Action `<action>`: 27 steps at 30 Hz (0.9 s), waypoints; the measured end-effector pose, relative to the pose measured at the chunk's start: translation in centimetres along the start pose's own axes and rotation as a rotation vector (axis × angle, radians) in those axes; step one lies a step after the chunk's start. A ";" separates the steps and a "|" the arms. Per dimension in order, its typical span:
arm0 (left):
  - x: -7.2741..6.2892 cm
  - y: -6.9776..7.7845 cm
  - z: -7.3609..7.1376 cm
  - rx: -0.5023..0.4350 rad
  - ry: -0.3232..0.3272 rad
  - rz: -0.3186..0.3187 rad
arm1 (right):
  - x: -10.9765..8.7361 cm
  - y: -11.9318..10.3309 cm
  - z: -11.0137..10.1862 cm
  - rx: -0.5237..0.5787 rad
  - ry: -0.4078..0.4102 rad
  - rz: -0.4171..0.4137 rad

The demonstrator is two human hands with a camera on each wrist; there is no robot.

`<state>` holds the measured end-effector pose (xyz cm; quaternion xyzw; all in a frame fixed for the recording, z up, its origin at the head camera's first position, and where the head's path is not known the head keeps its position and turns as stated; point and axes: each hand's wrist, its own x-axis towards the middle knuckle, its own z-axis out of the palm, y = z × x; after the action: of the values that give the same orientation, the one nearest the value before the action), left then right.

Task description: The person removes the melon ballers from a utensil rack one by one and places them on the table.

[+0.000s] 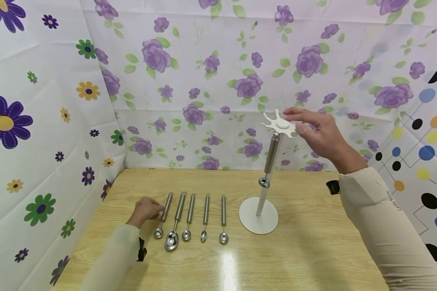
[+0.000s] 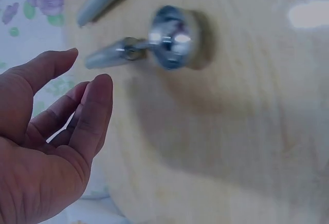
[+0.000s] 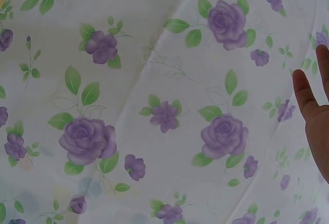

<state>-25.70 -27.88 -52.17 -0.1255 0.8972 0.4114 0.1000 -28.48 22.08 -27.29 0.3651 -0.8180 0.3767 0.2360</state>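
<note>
On the wooden table, my left hand (image 1: 148, 208) is beside the handle of the leftmost melon baller (image 1: 159, 233). In the left wrist view the thumb and fingers are apart, with nothing between them, near that steel melon baller (image 2: 172, 38). My right hand (image 1: 318, 131) is at the top of a white hanging rack (image 1: 261, 224), its fingertips at the edge of the hooked head; whether they touch it is unclear. Another steel melon baller (image 1: 264, 182) hangs from one of the rack's hooks. Only part of the right hand (image 3: 314, 106) appears in the right wrist view.
Right of the leftmost one lie a large oval scoop (image 1: 172, 241), a round scoop (image 1: 186, 235), a narrow oval scoop (image 1: 203, 236) and another round scoop (image 1: 223, 238), handles pointing away. Flowered cloth (image 1: 211, 81) walls the back; patterned cloths stand at both sides.
</note>
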 end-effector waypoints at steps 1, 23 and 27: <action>0.0 0.4 -0.1 -0.007 -0.005 0.009 | 0.0 0.0 0.0 -0.001 0.001 -0.002; -1.3 8.9 0.0 -0.016 -0.085 0.198 | 0.0 0.1 0.0 0.016 -0.009 -0.017; -2.0 10.4 0.3 -0.017 -0.109 0.232 | 0.0 0.0 -0.1 0.005 -0.010 -0.005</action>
<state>-27.00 -20.85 -44.35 0.0007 0.8955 0.4339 0.0996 -28.41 22.17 -27.24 0.3692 -0.8174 0.3763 0.2321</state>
